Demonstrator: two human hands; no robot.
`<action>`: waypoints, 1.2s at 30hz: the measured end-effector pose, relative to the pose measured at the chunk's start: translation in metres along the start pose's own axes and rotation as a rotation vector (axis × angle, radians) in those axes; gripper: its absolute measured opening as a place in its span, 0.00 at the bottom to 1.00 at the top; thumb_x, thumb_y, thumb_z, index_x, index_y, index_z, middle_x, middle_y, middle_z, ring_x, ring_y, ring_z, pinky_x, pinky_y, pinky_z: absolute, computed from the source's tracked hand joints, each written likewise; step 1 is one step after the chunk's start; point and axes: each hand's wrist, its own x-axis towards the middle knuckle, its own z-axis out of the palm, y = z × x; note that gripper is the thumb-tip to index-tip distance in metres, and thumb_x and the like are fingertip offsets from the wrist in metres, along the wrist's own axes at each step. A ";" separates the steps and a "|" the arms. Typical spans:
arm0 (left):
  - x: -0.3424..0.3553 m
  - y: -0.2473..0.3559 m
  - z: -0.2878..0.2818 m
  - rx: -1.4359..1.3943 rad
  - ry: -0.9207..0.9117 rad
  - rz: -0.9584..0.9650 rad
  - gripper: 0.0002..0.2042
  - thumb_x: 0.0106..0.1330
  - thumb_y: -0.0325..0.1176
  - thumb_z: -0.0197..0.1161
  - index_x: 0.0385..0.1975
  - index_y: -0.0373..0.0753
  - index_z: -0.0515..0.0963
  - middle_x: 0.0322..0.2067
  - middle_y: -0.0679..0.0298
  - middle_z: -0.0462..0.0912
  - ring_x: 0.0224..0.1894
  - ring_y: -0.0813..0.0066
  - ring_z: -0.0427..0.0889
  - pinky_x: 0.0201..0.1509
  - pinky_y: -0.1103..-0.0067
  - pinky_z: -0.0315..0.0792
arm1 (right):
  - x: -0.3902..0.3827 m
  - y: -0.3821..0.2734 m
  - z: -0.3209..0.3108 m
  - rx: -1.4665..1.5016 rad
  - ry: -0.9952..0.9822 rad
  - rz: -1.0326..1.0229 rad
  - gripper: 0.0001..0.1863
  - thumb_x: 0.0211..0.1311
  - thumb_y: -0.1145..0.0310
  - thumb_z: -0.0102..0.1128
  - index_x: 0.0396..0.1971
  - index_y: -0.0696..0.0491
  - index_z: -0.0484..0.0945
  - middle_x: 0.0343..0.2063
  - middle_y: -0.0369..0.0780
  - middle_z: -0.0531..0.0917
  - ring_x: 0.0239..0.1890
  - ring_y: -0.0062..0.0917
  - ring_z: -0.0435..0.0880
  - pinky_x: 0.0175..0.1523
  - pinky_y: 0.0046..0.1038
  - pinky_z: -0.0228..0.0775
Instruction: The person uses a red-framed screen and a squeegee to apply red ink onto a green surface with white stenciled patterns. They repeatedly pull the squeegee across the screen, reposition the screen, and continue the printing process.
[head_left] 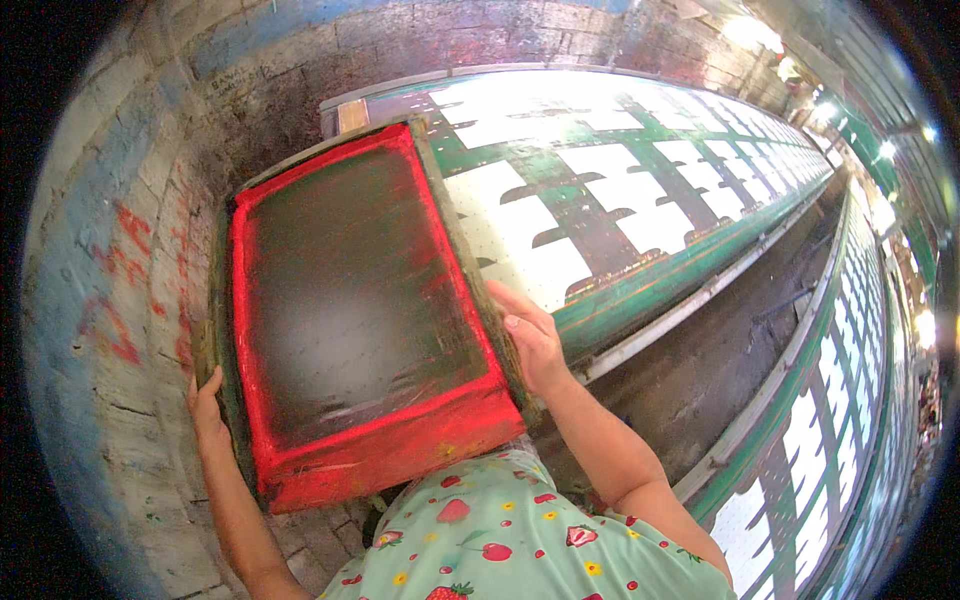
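One rectangular, brown-edged frame with a smooth dark panel and streaky red border (pixel 345 300) is held tilted between my two bare hands: left hand (pixel 208 408) curled on its left edge, right hand (pixel 532 342) gripping the right. Beyond, from here I count two long green tables (pixel 620 312) bearing rows of flat white pieces (pixel 520 245).

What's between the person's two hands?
A red-bordered screen-printing frame fills the space between the left hand and right hand, in the head view.
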 end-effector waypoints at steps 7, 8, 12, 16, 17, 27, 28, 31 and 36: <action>-0.013 -0.038 0.150 0.281 0.418 -0.089 0.34 0.72 0.32 0.79 0.77 0.30 0.77 0.67 0.54 0.86 0.67 0.58 0.84 0.75 0.65 0.73 | 0.088 -0.016 -0.119 -0.243 -0.070 0.083 0.38 0.73 0.66 0.63 0.80 0.65 0.71 0.76 0.48 0.79 0.79 0.35 0.76 0.84 0.38 0.62; -0.018 -0.042 0.167 0.246 0.359 -0.071 0.35 0.72 0.32 0.79 0.78 0.30 0.76 0.67 0.54 0.86 0.68 0.58 0.83 0.75 0.65 0.73 | 0.098 -0.019 -0.137 -0.212 -0.064 0.149 0.38 0.73 0.66 0.63 0.80 0.64 0.71 0.76 0.48 0.79 0.78 0.35 0.76 0.84 0.38 0.62; -0.021 -0.036 0.193 0.146 0.231 0.003 0.38 0.71 0.30 0.79 0.81 0.30 0.72 0.68 0.53 0.85 0.69 0.58 0.82 0.77 0.65 0.72 | 0.113 -0.023 -0.190 -0.102 -0.113 0.328 0.39 0.73 0.65 0.65 0.82 0.62 0.69 0.77 0.46 0.77 0.76 0.32 0.77 0.82 0.40 0.65; 0.002 -0.012 0.195 0.337 0.329 0.001 0.38 0.71 0.29 0.79 0.81 0.29 0.72 0.69 0.54 0.85 0.67 0.58 0.85 0.75 0.66 0.74 | 0.112 -0.006 -0.177 -0.033 -0.038 0.244 0.40 0.73 0.66 0.63 0.82 0.64 0.68 0.80 0.48 0.72 0.82 0.33 0.68 0.87 0.39 0.54; 0.006 -0.006 0.196 0.289 0.306 0.006 0.38 0.71 0.29 0.80 0.81 0.28 0.72 0.68 0.54 0.85 0.66 0.58 0.85 0.75 0.66 0.74 | 0.114 -0.002 -0.171 -0.013 -0.045 0.220 0.40 0.73 0.67 0.63 0.82 0.65 0.68 0.80 0.48 0.72 0.83 0.34 0.67 0.87 0.38 0.52; -0.034 -0.041 0.284 0.064 0.230 -0.032 0.24 0.71 0.25 0.81 0.66 0.30 0.84 0.57 0.58 0.91 0.54 0.66 0.90 0.60 0.70 0.81 | 0.160 -0.028 -0.252 -0.169 -0.014 0.047 0.33 0.73 0.66 0.62 0.75 0.64 0.79 0.75 0.45 0.80 0.82 0.34 0.70 0.87 0.38 0.53; -0.039 -0.050 0.300 0.038 0.234 -0.044 0.24 0.71 0.25 0.81 0.65 0.30 0.84 0.57 0.58 0.91 0.54 0.66 0.90 0.60 0.70 0.81 | 0.161 -0.031 -0.265 -0.193 0.002 0.044 0.33 0.73 0.66 0.62 0.75 0.64 0.79 0.75 0.46 0.80 0.82 0.35 0.70 0.87 0.38 0.53; -0.058 -0.070 0.340 0.007 0.260 -0.077 0.23 0.71 0.26 0.81 0.64 0.30 0.85 0.57 0.58 0.91 0.55 0.65 0.90 0.60 0.69 0.82 | 0.157 -0.039 -0.295 -0.189 0.059 0.079 0.35 0.73 0.63 0.61 0.76 0.66 0.76 0.75 0.48 0.80 0.82 0.36 0.70 0.88 0.39 0.52; -0.079 -0.081 0.377 0.053 0.244 -0.077 0.25 0.72 0.26 0.81 0.67 0.28 0.83 0.58 0.58 0.90 0.56 0.64 0.90 0.60 0.68 0.82 | 0.140 -0.050 -0.328 -0.238 0.106 0.072 0.37 0.74 0.61 0.61 0.77 0.66 0.74 0.75 0.49 0.80 0.80 0.34 0.73 0.86 0.38 0.56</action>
